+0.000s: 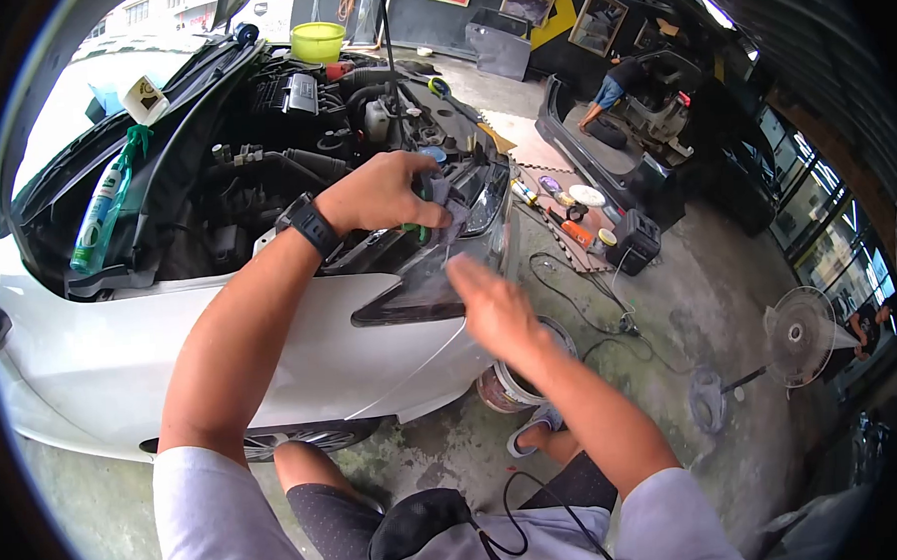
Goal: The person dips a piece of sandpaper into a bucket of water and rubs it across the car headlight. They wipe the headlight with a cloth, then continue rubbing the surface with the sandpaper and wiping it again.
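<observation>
My left hand [390,190], with a black watch on its wrist, is closed around a bunched grey cloth [451,206] above the car's headlight [414,293]. A small green piece [423,233] shows below its fingers; what it belongs to is hidden. Just right of the headlight's lower end, my right hand [498,310] is smeared by motion, so its fingers do not show clearly. The white front fender [311,336] lies below both forearms, and the engine bay [273,168] is open behind them.
A green spray bottle [101,220] lies by the windscreen base. A yellow-green tub [318,42] stands beyond the engine. Below the bumper is a bucket [503,390]. Tools, cables and a black case [635,240] lie on the floor, near a standing fan [799,335]. Another person [615,88] bends at the back.
</observation>
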Demonstrator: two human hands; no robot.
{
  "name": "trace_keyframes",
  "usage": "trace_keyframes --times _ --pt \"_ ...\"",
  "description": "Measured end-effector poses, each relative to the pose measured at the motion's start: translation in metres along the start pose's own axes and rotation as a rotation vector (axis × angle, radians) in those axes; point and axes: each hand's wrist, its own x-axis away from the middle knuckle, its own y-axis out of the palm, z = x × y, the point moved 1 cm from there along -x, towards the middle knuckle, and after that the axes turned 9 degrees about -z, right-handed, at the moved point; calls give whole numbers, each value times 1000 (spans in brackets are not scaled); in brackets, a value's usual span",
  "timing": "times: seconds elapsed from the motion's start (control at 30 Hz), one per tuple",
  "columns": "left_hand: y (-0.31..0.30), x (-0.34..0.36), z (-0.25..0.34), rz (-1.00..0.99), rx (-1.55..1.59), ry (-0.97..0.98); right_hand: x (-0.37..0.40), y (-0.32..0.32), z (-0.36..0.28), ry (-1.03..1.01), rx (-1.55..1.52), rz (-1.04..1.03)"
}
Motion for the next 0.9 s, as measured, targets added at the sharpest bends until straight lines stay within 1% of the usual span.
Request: trace_keyframes --times 0.03,0.07,0.13,0.17,0.23,0.27,0.3,0.33,0.4,0.43,0.47,0.5,0.53,0.57,0.6,0.63,0.67,0.73,0.77,0.8,0.83,0.87,0.9 --pt "2 1 -1 -1 -1 -2 -7 -11 6 164 -12 -50" --pt "5 0 -3 40 -33 20 -8 -9 4 165 -12 -49" --pt "5 -1 -1 88 -68 50 -12 0 -5 95 80 -65" --pt "6 -2 0 99 -53 43 -7 5 -19 -56 92 22" --pt "4 -1 2 113 -37 32 -8 3 -14 -104 76 57" --pt "2 0 3 112 -31 -20 -6 1 -12 -144 54 94" --pt "0 0 3 115 -29 -71 -15 -6 -5 2 39 55" --pt "1 1 0 115 -31 -72 -20 -10 -6 1 37 56" --pt "3 -4 -10 181 -62 -117 -29 -17 -11 232 -3 -244" --pt "4 -5 -9 182 -61 -115 -22 -8 -22 32 31 -79" --pt "5 -6 -9 190 -81 -140 -15 1 -34 -78 110 0" --pt "5 -5 -6 198 -102 -167 -15 0 -31 -89 48 6" --pt "6 -4 -3 193 -100 -170 -13 -1 -27 -95 -20 10" --pt "5 -3 1 208 -6 -146 -16 -1 -18 -90 -25 9" --pt "1 -1 4 232 85 -122 -25 -4 -7 19 -32 -17" --pt "1 -4 2 242 96 -111 -29 -5 0 132 -38 -42" --pt "0 -5 1 243 94 -107 -28 -3 -2 131 -36 -39" --pt "1 -7 -1 237 107 -137 -23 -4 -26 -4 26 -40" --pt "1 -7 -1 241 108 -136 -16 1 -32 -74 41 9" --pt "3 -6 -1 204 130 -105 -18 -1 -29 -77 41 6" --pt "5 -4 -1 162 153 -77 -20 -6 -21 7 11 -27" --pt "6 -3 -2 162 153 -80 -24 -11 -13 90 -18 -57" --pt "7 -3 -1 163 134 -63 -31 -11 -5 112 10 -48"
